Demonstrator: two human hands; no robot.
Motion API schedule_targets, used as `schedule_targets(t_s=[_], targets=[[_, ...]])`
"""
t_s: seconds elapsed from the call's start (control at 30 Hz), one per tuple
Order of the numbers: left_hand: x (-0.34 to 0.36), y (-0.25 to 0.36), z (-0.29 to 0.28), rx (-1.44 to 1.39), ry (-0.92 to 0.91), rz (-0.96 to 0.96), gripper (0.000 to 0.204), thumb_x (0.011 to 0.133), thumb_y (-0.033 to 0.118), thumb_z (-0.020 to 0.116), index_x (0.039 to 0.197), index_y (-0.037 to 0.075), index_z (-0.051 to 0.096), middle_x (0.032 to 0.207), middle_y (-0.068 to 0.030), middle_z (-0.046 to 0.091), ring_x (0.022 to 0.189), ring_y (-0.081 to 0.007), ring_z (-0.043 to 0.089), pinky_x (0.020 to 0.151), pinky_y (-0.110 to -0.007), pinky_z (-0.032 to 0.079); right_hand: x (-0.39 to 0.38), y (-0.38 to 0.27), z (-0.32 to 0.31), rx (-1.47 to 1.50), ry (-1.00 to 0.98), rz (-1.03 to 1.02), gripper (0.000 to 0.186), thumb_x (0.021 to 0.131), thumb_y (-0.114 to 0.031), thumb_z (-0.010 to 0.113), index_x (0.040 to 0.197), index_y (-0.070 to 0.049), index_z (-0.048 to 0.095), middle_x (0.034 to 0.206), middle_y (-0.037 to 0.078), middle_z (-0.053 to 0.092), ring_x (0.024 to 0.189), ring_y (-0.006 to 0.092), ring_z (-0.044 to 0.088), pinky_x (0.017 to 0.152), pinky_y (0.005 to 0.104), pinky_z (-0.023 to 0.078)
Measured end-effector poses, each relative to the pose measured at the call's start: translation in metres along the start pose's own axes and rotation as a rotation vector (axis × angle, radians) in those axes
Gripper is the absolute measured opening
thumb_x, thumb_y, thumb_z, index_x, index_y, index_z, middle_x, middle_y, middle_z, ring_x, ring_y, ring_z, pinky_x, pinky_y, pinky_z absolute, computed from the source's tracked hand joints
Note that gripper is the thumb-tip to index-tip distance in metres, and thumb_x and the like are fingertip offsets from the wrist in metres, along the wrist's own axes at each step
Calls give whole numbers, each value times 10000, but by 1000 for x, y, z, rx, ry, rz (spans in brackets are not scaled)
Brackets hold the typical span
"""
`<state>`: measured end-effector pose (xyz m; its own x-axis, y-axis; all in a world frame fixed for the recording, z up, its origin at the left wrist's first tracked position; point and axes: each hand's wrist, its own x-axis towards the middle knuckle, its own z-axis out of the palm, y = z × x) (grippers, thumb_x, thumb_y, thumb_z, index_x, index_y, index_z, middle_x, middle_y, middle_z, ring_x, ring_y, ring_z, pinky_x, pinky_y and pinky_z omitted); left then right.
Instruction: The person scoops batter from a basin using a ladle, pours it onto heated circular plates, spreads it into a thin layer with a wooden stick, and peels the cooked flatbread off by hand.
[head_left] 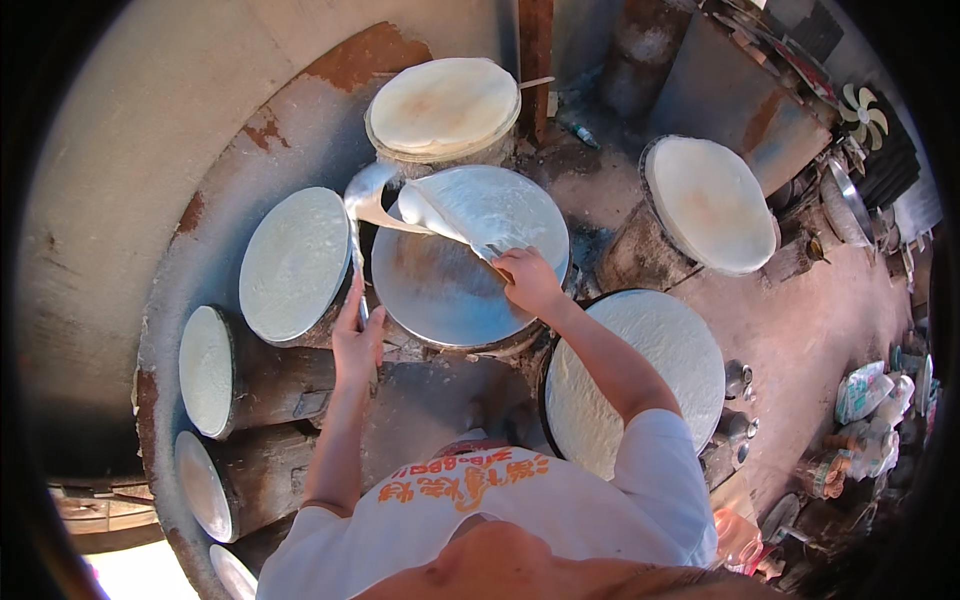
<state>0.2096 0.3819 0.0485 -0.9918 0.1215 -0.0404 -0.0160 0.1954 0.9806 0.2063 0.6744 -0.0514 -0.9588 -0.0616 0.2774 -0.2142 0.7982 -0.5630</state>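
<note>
At frame centre lies a round metal pan (pixel 455 280), half coated with white batter (pixel 480 205), its lower half bare and grey. The right hand (pixel 530 280), grip clenched on a spreader (pixel 440 220), works the batter. The left hand (pixel 357 345) grasps a ladle (pixel 362 200). Seven other coated rounds surround it.

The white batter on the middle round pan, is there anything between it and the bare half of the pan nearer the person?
Nothing visible. The right hand holds a spreader at the edge of the white batter, and the bare metal of the middle pan below it lies open. The left hand rests at the pan's left rim.
</note>
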Motion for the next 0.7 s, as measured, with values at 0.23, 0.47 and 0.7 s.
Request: schedule_targets(t_s=[0.23, 0.47, 0.7], targets=[[-12, 19, 6, -72, -117, -123, 590, 907, 7, 517, 1448, 136, 320, 639, 23, 493, 405, -36, 349, 352, -197, 298, 3, 58, -50, 27, 38, -102, 362, 635, -29, 622, 987, -89, 681, 983, 77, 645, 919, 285, 580, 824, 375, 468], [-53, -12, -35, -928, -272, -616, 459, 1016, 178, 350, 1438, 346, 285, 605, 17, 351, 403, -37, 374, 325, -167, 299, -4, 26, -29, 275, -147, -87, 343, 644, 2, 606, 975, -53, 677, 986, 121, 641, 952, 296, 597, 806, 369, 485], [-49, 13, -49, -1458, -447, -512, 323, 1027, 299, 310, 1050, 63, 529, 595, 4, 381, 402, -65, 398, 346, -191, 366, 24, 62, -40, 293, 48, -17, 296, 669, -23, 632, 961, -54, 670, 980, 114, 649, 887, 274, 625, 762, 341, 503]])
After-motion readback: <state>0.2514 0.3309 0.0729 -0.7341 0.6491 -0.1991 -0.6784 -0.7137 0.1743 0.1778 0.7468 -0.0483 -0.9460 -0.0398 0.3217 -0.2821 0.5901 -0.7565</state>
